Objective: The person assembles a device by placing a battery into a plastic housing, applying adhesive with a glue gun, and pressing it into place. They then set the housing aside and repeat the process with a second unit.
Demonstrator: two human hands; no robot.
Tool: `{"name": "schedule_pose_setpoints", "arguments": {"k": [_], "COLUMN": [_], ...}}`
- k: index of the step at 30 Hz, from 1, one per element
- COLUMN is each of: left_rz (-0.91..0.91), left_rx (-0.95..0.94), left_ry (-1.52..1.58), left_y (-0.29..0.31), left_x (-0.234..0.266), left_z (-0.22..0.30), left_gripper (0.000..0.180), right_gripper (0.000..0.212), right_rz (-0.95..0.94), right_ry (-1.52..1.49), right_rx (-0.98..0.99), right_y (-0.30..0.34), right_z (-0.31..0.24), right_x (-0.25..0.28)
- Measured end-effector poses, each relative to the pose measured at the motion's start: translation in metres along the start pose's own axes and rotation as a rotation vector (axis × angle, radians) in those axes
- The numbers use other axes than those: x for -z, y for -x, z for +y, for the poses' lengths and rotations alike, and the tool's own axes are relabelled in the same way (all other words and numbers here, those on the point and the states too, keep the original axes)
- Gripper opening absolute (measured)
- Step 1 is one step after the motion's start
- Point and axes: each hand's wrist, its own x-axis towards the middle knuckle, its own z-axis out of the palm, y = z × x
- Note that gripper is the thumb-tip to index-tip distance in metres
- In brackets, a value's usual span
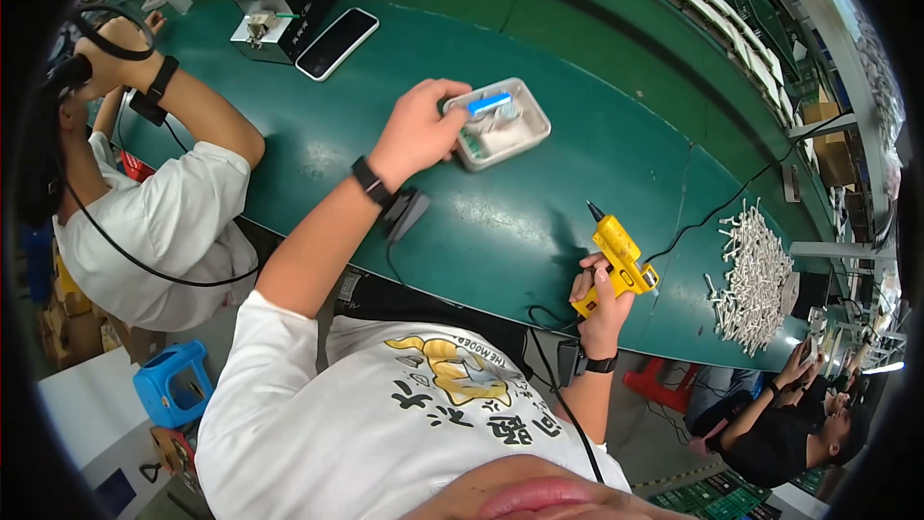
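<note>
My left hand (419,133) is closed at the left rim of a small white plastic tray (531,140) on the green table. Its thumb and fingers pinch that side of the tray. Inside lie a blue stick-like piece (489,104), some clear or whitish bits and small green pieces; the hand hides part of them. My right hand (604,308) is wrapped round the handle of a yellow hot glue gun (618,255) near the table's front edge. The gun's black nozzle points up and away from me. A black cord (707,221) runs from the gun toward the far right.
A heap of small white parts (753,279) lies on the table (462,221) at the right. Farther left are a phone (337,43) and a black-and-silver machine (284,5). One person (173,193) sits at my left; another (794,433) works beyond the heap.
</note>
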Motion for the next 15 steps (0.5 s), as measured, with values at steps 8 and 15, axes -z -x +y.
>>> {"name": "schedule_pose_setpoints", "arguments": {"k": [8, 15], "left_rz": [0.111, -0.010], "left_rx": [-0.372, -0.535], "left_ry": [0.060, -0.268], "left_y": [-0.079, -0.062], "left_x": [-0.059, -0.055], "left_z": [-0.016, -0.044], "left_gripper": [0.040, 0.035], "right_gripper": [0.015, 0.020], "right_rz": [0.017, -0.111], "right_ry": [-0.024, 0.009], "right_rx": [0.108, 0.078], "right_y": [-0.001, -0.014], "right_z": [0.010, 0.010], "right_x": [0.017, 0.025]}}
